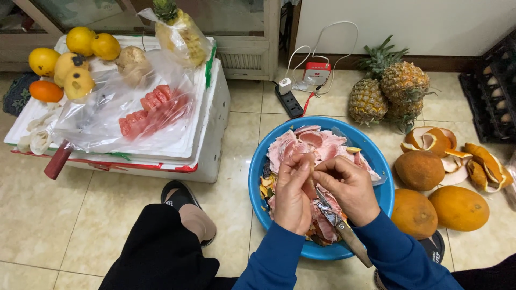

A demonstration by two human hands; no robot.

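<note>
Over a blue bowl [258,172] full of pink pomelo peel and pith, my left hand [293,196] holds a pink pomelo segment [309,185] between its fingers. My right hand [349,190] pinches the same segment from the right and also grips a small knife [344,231], whose blade points up toward the fruit and whose handle sticks out toward me. Both sleeves are blue.
A white foam box [209,134] at left carries a plastic bag of peeled pink segments [148,107], yellow and orange fruit and a bagged pineapple. Whole pomelos [419,169] and peels [430,139] lie at right, pineapples [387,86] behind. A power strip [289,101] is on the tiled floor.
</note>
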